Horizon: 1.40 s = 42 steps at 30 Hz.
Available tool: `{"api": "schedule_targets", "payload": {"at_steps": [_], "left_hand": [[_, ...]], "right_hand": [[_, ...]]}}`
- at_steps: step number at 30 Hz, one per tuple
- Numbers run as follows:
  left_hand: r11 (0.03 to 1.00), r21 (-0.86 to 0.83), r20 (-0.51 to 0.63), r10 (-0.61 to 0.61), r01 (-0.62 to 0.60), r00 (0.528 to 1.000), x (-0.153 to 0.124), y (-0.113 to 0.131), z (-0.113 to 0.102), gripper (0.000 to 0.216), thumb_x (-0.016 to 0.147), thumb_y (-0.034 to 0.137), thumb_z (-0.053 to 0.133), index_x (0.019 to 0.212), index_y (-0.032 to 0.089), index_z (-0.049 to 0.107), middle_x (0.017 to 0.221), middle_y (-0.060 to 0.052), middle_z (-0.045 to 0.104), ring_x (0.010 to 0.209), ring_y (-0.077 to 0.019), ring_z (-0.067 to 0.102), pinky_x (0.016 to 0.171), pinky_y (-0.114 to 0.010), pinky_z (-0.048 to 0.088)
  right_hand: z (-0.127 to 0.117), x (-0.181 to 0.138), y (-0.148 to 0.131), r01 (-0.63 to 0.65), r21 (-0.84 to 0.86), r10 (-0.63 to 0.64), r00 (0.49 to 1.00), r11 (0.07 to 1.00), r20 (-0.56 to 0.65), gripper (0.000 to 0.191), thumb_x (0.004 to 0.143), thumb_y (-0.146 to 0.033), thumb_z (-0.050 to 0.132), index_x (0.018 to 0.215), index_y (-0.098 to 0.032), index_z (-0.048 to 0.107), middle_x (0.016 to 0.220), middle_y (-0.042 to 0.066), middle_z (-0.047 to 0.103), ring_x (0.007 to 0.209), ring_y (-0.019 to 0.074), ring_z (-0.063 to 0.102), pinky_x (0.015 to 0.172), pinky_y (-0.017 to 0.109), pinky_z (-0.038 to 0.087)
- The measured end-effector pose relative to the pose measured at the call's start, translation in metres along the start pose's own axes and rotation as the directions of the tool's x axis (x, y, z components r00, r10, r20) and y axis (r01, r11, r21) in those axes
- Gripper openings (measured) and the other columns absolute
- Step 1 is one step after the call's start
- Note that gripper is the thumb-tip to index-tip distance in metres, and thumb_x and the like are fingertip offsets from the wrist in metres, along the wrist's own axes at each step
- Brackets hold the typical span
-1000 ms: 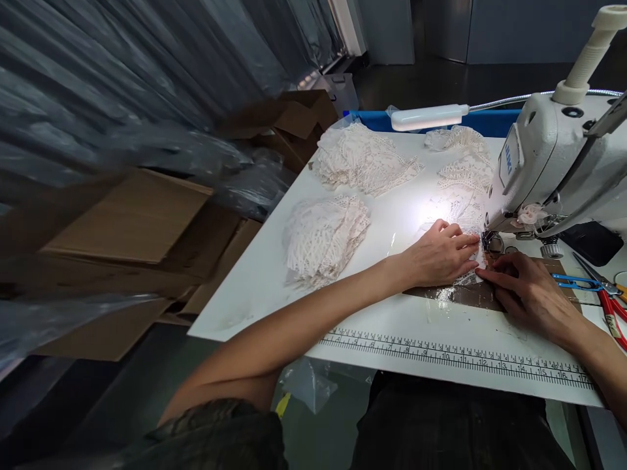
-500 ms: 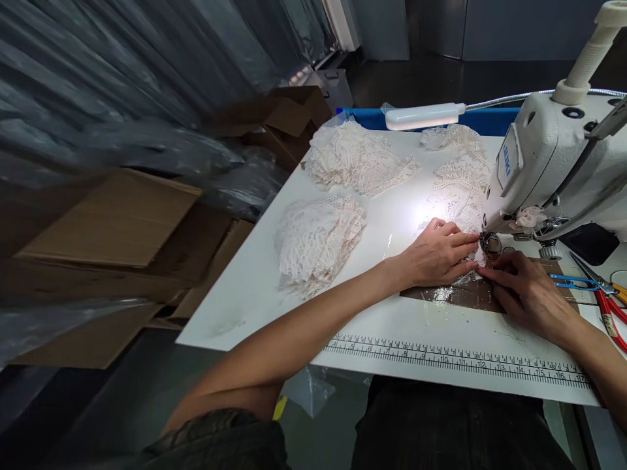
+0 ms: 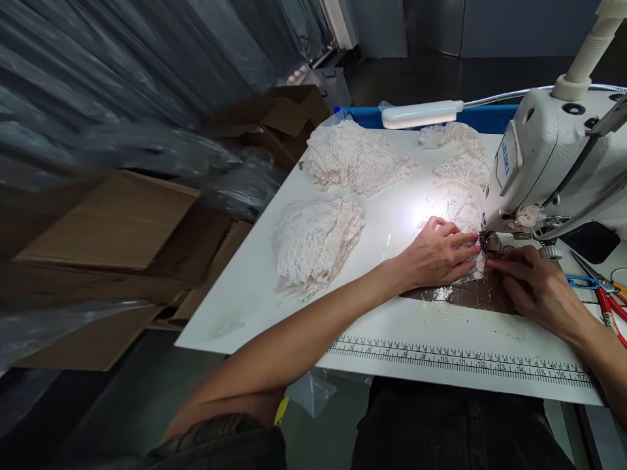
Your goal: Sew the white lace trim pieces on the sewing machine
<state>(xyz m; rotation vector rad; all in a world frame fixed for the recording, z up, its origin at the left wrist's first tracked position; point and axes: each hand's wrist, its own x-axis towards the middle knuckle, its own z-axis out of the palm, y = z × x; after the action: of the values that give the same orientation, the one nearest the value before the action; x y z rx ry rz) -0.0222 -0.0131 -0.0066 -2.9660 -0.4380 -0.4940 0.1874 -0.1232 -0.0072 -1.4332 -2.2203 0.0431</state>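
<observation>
My left hand (image 3: 435,254) lies flat, fingers stretched out, pressing a piece of white lace (image 3: 458,202) down on the table just left of the presser foot (image 3: 490,243) of a white sewing machine (image 3: 553,163). My right hand (image 3: 536,287) rests palm down in front of the needle, fingertips pressed on the lace edge by the foot. The lace runs back under the machine's head, lit by a lamp (image 3: 421,114).
Two heaps of white lace (image 3: 318,238) (image 3: 355,156) lie on the white table (image 3: 274,287). A printed ruler (image 3: 460,359) runs along the front edge. Blue snips (image 3: 585,282) and red-handled scissors (image 3: 610,310) sit at the right. Cardboard boxes (image 3: 112,222) and plastic sheeting stand left.
My right hand has slid a little toward the presser foot. My left hand stays pressed on the lace. The view has shifted slightly.
</observation>
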Motion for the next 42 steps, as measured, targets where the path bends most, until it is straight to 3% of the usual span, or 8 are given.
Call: {"api": "schedule_targets", "payload": {"at_steps": [7,15,25,30,42], "left_hand": [[1.000,-0.022,-0.009,-0.003,0.003,1.000,-0.0012,-0.0009,0.0021,0.033,0.100,0.036,0.039,0.115,0.023,0.064,0.128,-0.005,0.063,0.097,-0.0225,0.059,0.086,-0.043,0.040],[1.000,-0.009,-0.058,0.005,-0.006,0.998,-0.0017,-0.0013,0.0062,0.033,0.099,0.036,0.039,0.114,0.022,0.065,0.125,-0.006,0.065,0.094,-0.0221,0.058,0.084,-0.043,0.040],[0.999,-0.038,-0.025,-0.003,0.002,1.000,-0.0015,-0.0014,0.0056,0.033,0.099,0.036,0.039,0.114,0.023,0.065,0.126,-0.007,0.065,0.096,-0.0226,0.058,0.083,-0.044,0.041],[0.999,-0.043,-0.027,-0.015,0.014,1.000,-0.0017,-0.0014,0.0062,0.032,0.099,0.036,0.040,0.115,0.023,0.064,0.125,-0.006,0.065,0.096,-0.0225,0.058,0.084,-0.043,0.040],[0.999,-0.042,-0.013,-0.016,0.015,1.000,-0.0015,-0.0014,0.0056,0.032,0.098,0.036,0.040,0.115,0.024,0.065,0.127,-0.007,0.064,0.096,-0.0229,0.058,0.084,-0.045,0.041]], "right_hand": [[0.0024,-0.0001,0.0049,0.123,-0.093,-0.123,0.992,0.988,0.007,0.031,0.093,-0.019,0.043,0.109,-0.015,0.069,0.098,0.012,0.059,0.083,0.0181,0.060,0.071,0.031,0.056],[0.0031,0.0001,0.0017,0.148,-0.078,-0.148,0.989,0.986,0.006,0.031,0.096,-0.021,0.042,0.114,-0.018,0.067,0.097,0.011,0.060,0.081,0.0164,0.058,0.069,0.030,0.055],[0.0018,-0.0001,0.0045,0.089,-0.115,-0.089,0.996,0.989,0.008,0.034,0.095,-0.019,0.039,0.116,-0.017,0.066,0.099,0.013,0.060,0.084,0.0197,0.060,0.070,0.033,0.056],[0.0041,0.0001,0.0050,0.163,-0.144,-0.163,0.987,0.976,0.011,0.035,0.097,-0.021,0.037,0.114,-0.017,0.068,0.096,0.013,0.060,0.081,0.0192,0.058,0.069,0.032,0.055],[0.0045,-0.0005,0.0021,0.149,-0.104,-0.148,0.989,0.983,0.020,0.030,0.094,-0.017,0.044,0.114,-0.021,0.067,0.097,0.011,0.057,0.082,0.0177,0.056,0.072,0.033,0.052]]}}
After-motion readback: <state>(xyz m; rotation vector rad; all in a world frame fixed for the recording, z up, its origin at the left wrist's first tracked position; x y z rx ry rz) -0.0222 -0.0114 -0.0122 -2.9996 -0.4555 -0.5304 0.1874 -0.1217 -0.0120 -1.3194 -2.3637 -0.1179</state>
